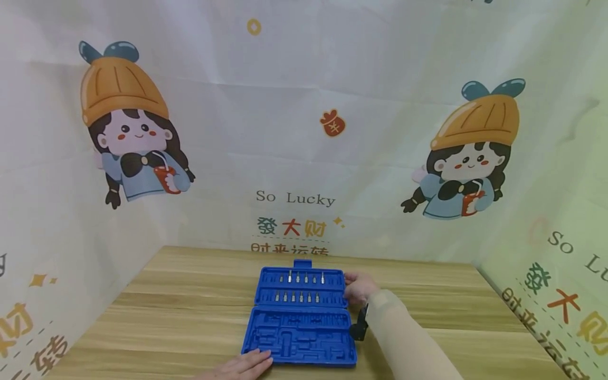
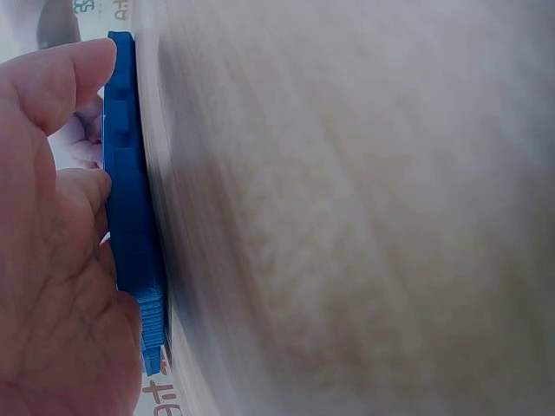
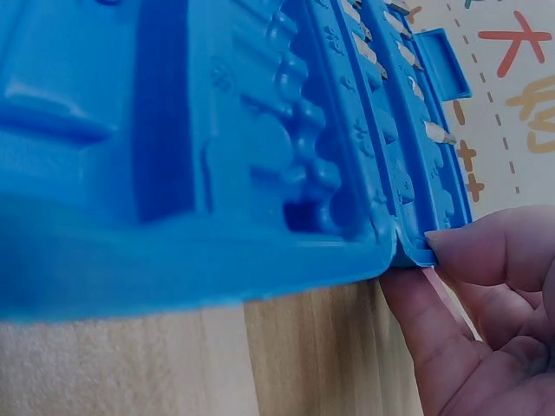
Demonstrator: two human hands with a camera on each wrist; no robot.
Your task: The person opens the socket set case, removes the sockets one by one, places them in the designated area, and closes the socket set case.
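Observation:
A blue plastic bit case [image 1: 299, 338] lies unfolded on the wooden table. Two rows of silver screwdriver bits [image 1: 297, 296] stand in its far half, while the near half has only moulded hollows. With thumb and fingers, my right hand [image 1: 362, 287] pinches the right edge of the far half; the right wrist view shows the thumb [image 3: 494, 251] on the rim and a finger below it. My left hand [image 1: 244, 365] rests with straight fingers on the near left corner. In the left wrist view its fingertips touch the blue case side [image 2: 130, 191].
A latch tab [image 1: 302, 264] sticks out from the case's far edge. Wooden table [image 1: 180, 301] extends to both sides. Behind it hangs a pale printed cloth [image 1: 294, 158] with cartoon figures. A black wrist device [image 1: 359, 328] sits at the right wrist, beside the case.

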